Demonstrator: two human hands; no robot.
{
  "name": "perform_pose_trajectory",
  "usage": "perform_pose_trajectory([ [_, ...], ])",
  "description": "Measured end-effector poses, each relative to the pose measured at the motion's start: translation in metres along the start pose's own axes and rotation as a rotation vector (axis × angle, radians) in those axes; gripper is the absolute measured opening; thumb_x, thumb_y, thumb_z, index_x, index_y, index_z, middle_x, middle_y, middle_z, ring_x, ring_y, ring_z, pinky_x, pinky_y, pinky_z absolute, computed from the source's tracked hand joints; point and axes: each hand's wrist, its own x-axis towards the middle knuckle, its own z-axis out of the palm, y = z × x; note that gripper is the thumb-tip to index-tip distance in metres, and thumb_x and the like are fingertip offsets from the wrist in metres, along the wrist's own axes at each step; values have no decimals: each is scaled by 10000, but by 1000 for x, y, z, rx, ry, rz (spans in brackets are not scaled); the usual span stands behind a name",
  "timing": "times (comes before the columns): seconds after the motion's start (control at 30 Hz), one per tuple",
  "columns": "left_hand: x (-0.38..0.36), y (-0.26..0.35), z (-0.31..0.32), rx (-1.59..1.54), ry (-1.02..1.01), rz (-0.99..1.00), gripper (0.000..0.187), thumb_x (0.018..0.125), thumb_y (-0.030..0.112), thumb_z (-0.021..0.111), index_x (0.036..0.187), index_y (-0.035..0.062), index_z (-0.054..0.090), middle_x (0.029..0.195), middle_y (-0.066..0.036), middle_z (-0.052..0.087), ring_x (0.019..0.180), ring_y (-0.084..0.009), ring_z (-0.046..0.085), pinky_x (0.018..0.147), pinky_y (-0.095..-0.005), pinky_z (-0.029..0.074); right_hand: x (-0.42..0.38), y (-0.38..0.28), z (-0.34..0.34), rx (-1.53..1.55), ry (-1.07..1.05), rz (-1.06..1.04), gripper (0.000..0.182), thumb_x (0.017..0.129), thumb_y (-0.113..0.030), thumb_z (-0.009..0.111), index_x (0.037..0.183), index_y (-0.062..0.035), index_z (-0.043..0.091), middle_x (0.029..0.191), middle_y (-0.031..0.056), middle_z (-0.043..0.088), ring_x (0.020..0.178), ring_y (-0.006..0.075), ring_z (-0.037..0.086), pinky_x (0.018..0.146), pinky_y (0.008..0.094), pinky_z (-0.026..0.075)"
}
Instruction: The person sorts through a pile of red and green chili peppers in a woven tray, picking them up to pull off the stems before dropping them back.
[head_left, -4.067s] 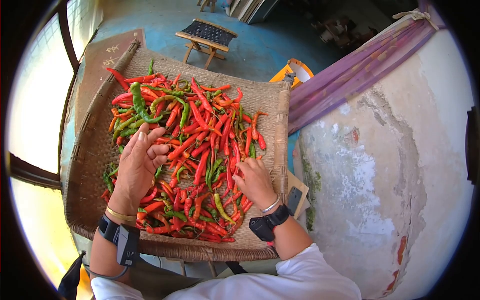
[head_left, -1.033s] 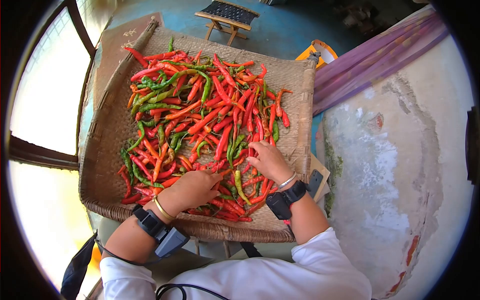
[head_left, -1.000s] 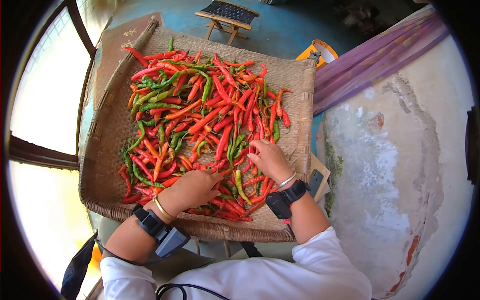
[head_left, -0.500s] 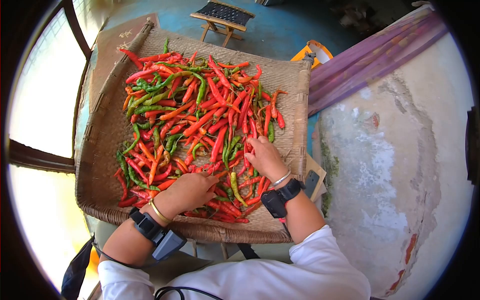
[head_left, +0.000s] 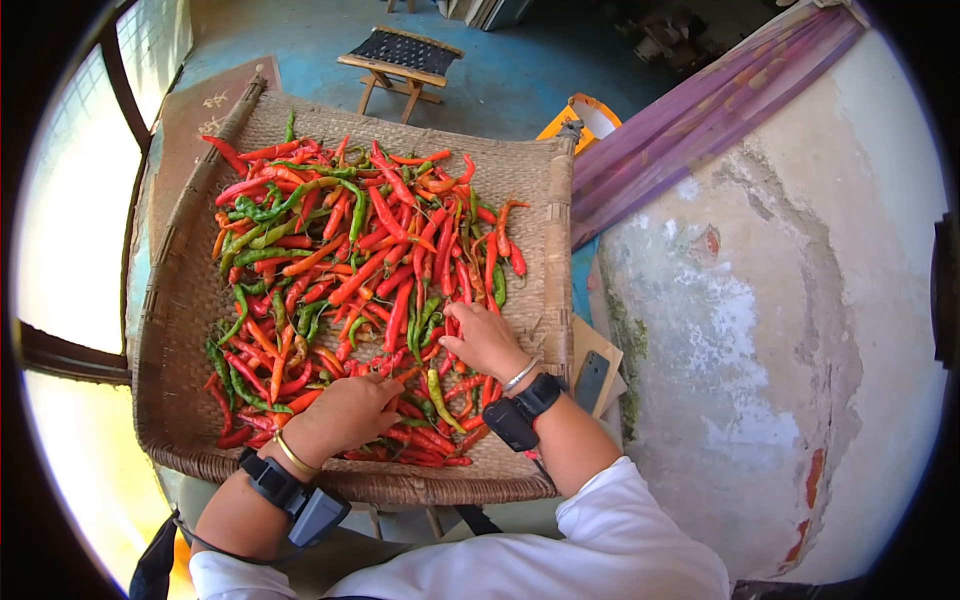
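Observation:
Red, orange and green chili peppers point(head_left: 365, 275) lie heaped in a shallow woven tray point(head_left: 530, 300). My left hand point(head_left: 345, 412) is low over the near part of the heap, its fingers bent together and pointing down into the peppers; whatever they hold is hidden. To its right, my right hand point(head_left: 485, 340) pinches at a red chili pepper point(head_left: 451, 325) near the tray's right side. A yellow-green chili pepper point(head_left: 442, 402) lies between the two hands. Each wrist carries a bracelet and a strapped-on device.
Beyond the tray stands a folding stool point(head_left: 402, 62) on the blue floor. A phone point(head_left: 592, 382) lies on a board right of the tray, beside the worn wall point(head_left: 740, 350). A purple curtain point(head_left: 700, 120) hangs at the upper right, with a bright window point(head_left: 75, 220) to the left.
The whole view has shifted, so the tray and both hands appear farther left and lower. Both hands keep nearly the same places over the peppers.

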Motion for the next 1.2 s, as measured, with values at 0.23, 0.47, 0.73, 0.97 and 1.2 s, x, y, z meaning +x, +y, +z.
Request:
perform_pose_trajectory([
  [0.23,0,-2,3,14,62,45,277,735,192,580,949,27,525,814,-149,571,786,-307,571,689,-405,465,-1,-2,3,227,-85,-37,325,729,-250,629,991,-70,564,794,135,599,822,297,579,728,374,452],
  [0.47,0,-4,4,11,62,63,308,737,188,571,1011,47,549,852,-149,572,800,-312,572,701,-405,469,-1,-9,-3,307,-315,-30,213,725,-244,631,816,-53,607,777,118,618,759,276,593,679,364,460],
  [0.73,1,7,-2,-85,175,47,282,756,211,596,986,49,584,844,-148,567,800,-303,571,694,-395,467,-5,-25,-7,450,-307,-176,192,751,-188,616,868,-37,594,688,62,600,606,132,571,572,283,451],
  [0.97,3,13,-8,-483,123,4,291,780,202,628,1003,23,571,770,-122,575,685,-226,565,645,-330,458,-22,-53,-29,1019,-324,-64,96,821,-111,570,884,-39,571,708,-24,560,538,37,512,472,169,417],
  [1.2,2,14,2,-870,-96,-120,209,860,223,542,889,18,564,631,-12,561,552,-83,523,510,-232,434,-23,-46,-27,1425,-165,103,77,827,-77,553,893,-40,569,737,-20,556,555,21,487,459,162,407],
])
